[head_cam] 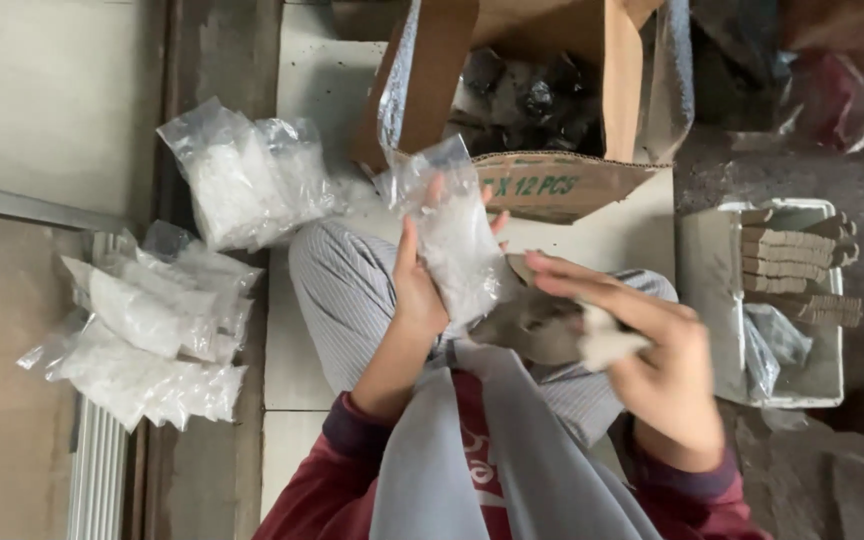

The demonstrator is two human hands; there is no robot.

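Observation:
My left hand (pixel 417 285) holds up a small clear plastic bag of white grains (pixel 452 235) over my lap. My right hand (pixel 652 350) grips a grey-brown piece of folded cardboard (pixel 542 325) just right of the bag, nearly touching it. Both sleeves are dark red, and striped grey trousers (pixel 342 290) lie beneath the hands. Part of the cardboard piece is hidden by my right fingers.
An open cardboard box (pixel 552 185) lined with plastic holds dark items ahead. Several filled clear bags lie at the left (pixel 152 340) and upper left (pixel 247 180). A white tray (pixel 822 385) with stacked cardboard pieces (pixel 792 265) sits at the right.

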